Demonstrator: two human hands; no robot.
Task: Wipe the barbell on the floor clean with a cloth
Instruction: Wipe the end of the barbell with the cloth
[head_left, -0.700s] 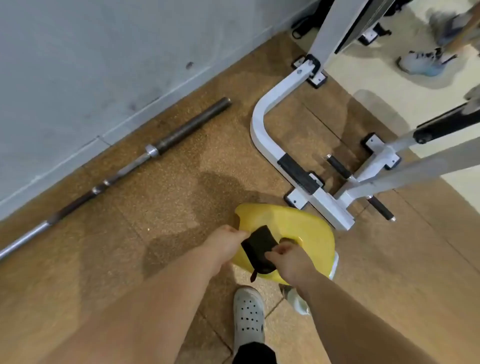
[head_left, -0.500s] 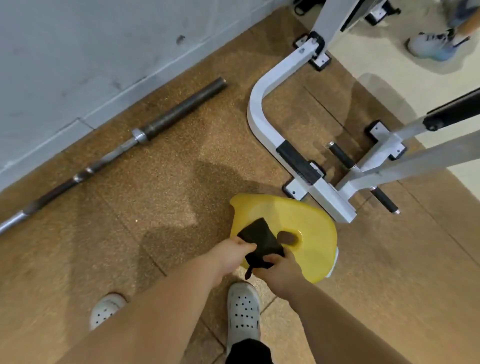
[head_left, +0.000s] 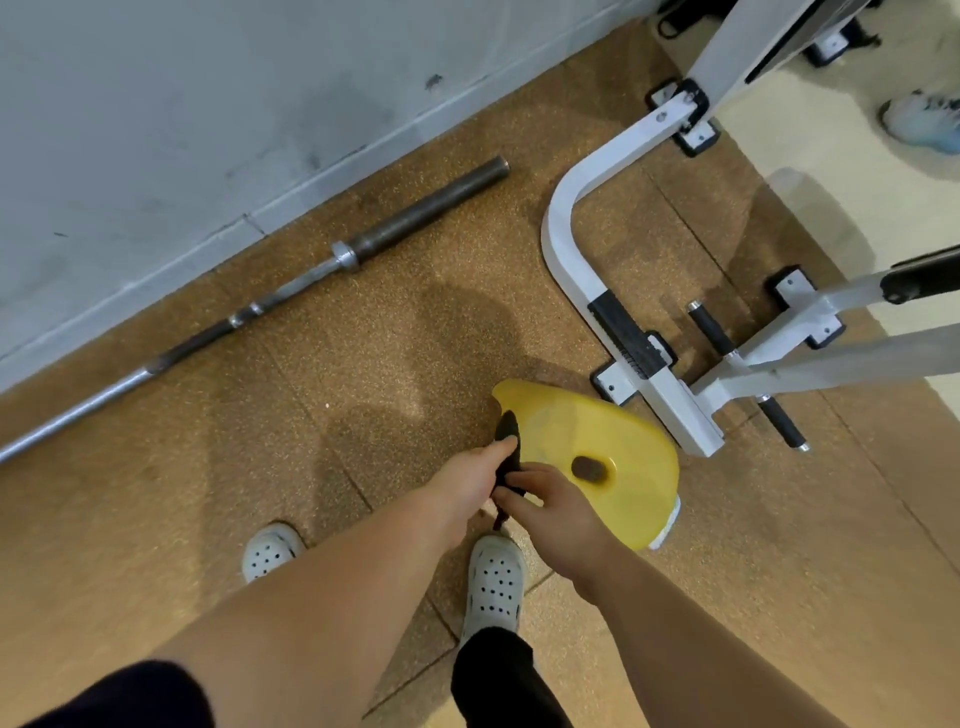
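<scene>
A long steel barbell (head_left: 291, 291) lies bare on the brown floor along the grey wall, running from the left edge up to its dark sleeve end (head_left: 431, 205). A small dark cloth (head_left: 508, 434) is bunched between both hands, well in front of the bar. My left hand (head_left: 470, 475) pinches the cloth's upper part. My right hand (head_left: 545, 506) grips its lower end, where a strand hangs down. Both hands are over the near edge of a yellow plastic stool, far from the barbell.
The yellow stool (head_left: 613, 431) with a hole in its top stands just ahead of my white clogs (head_left: 493, 582). A white machine frame (head_left: 561, 223) with black pegs fills the right side. Another person's shoe (head_left: 922, 122) shows at the far right.
The cloth was spread flat between my hands; now it is gathered into a narrow bunch. The view has shifted so my feet show and the barbell sits lower in frame.
</scene>
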